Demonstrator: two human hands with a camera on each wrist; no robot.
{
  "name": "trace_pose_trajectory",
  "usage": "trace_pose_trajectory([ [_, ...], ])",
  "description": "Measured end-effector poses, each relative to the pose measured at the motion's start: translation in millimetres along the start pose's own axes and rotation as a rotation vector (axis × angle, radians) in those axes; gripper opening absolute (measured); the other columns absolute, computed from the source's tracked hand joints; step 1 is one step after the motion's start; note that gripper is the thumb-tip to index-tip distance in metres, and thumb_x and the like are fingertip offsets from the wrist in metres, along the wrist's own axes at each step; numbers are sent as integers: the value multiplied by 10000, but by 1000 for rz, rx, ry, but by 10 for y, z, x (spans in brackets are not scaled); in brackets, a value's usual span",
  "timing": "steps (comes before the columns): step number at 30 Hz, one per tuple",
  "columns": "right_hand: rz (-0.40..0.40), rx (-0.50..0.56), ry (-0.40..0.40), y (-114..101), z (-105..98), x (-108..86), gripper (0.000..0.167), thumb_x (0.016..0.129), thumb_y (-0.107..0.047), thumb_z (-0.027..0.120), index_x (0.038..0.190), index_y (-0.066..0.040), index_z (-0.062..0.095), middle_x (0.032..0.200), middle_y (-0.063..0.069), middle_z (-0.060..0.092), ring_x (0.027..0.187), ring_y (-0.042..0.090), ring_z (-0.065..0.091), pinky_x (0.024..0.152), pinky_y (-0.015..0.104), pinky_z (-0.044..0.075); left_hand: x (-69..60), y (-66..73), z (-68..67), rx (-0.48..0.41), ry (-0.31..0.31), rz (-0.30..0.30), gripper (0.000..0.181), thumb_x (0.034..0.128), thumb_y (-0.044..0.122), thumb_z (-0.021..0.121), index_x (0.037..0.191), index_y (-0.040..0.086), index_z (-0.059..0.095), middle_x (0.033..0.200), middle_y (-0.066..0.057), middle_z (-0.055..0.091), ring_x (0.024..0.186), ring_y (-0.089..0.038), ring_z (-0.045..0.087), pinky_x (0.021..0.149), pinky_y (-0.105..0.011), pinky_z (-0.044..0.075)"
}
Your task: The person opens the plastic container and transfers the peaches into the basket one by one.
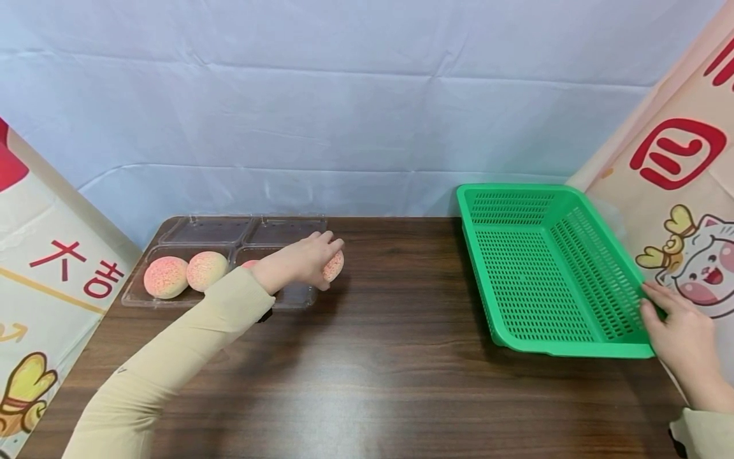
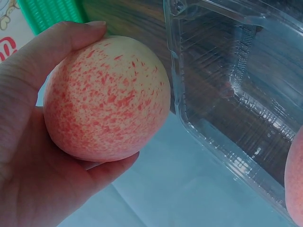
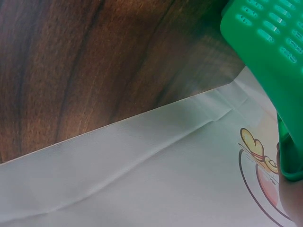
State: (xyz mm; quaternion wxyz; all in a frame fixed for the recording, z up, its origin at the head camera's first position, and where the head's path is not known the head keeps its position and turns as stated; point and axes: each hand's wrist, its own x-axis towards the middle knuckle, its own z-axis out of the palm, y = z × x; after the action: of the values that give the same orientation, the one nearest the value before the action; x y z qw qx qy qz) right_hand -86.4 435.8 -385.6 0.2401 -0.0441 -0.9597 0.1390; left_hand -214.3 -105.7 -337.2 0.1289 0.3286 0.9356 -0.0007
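A round, pink-speckled peach (image 1: pixel 333 266) is gripped in my left hand (image 1: pixel 301 258), just past the right edge of a clear plastic tray (image 1: pixel 281 233). In the left wrist view, thumb and fingers curl round the peach (image 2: pixel 109 99), with the tray (image 2: pixel 199 125) beside it. Two more peaches (image 1: pixel 166 277) sit in the tray's front left compartment. Another peach (image 1: pixel 250 263) is partly hidden behind my left forearm. Over on the right, my right hand (image 1: pixel 685 331) grips the rim of a green plastic basket (image 1: pixel 559 349) near its front right corner.
A brown wooden table (image 1: pixel 395 319) lies under everything. Pale cloth (image 1: pixel 373 115) hangs behind it, and printed banners (image 1: pixel 688 191) stand along both sides. The basket's slotted floor (image 1: pixel 527 280) shows bare.
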Motion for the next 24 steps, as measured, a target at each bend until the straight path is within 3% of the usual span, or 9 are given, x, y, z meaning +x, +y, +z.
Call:
trace_pose_trajectory([
  [24, 28, -14, 3, -34, -6, 6, 365, 919, -77, 404, 1201, 134, 497, 1240, 287, 472, 1215, 413, 387, 1051, 435, 212, 87, 91, -8, 35, 8, 30, 828, 658, 292, 790, 1327, 17, 387, 1230, -185, 434, 1103, -373, 450, 892, -455, 419],
])
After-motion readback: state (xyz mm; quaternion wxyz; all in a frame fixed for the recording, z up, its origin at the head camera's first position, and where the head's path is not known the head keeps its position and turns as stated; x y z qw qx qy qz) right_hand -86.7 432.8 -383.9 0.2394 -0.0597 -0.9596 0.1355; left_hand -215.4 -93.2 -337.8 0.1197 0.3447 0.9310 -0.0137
